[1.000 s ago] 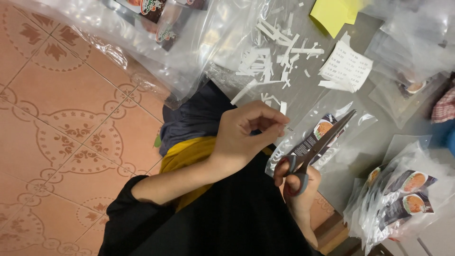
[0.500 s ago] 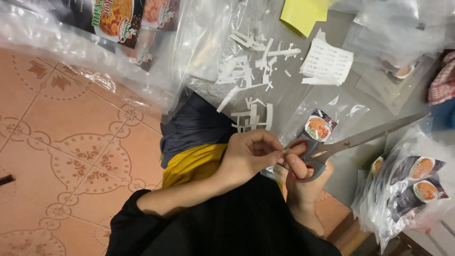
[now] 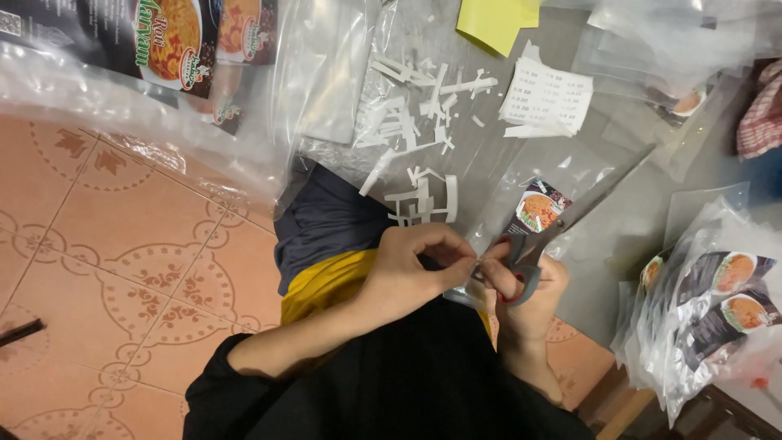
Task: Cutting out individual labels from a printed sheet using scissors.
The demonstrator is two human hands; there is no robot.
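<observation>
My right hand (image 3: 533,301) grips grey-handled scissors (image 3: 562,224) whose closed blades point up and to the right over the grey table (image 3: 603,244). My left hand (image 3: 411,269) sits just left of it, fingertips pinching a small pale strip (image 3: 476,266) against the right hand's fingers. A clear pouch with a round food label (image 3: 538,208) lies under the blades. Several cut white paper strips (image 3: 419,110) are scattered beyond the hands.
A printed white slip (image 3: 546,98) and a yellow sheet (image 3: 493,20) lie at the far side. Filled labelled pouches (image 3: 717,305) are piled at the right. Large plastic bags with printed packs (image 3: 163,57) hang at the upper left. A patterned tile floor (image 3: 122,261) lies below.
The scissors have swung from pointing right to pointing up and right. My left hand's fingertips have closed in on the right hand's fingers.
</observation>
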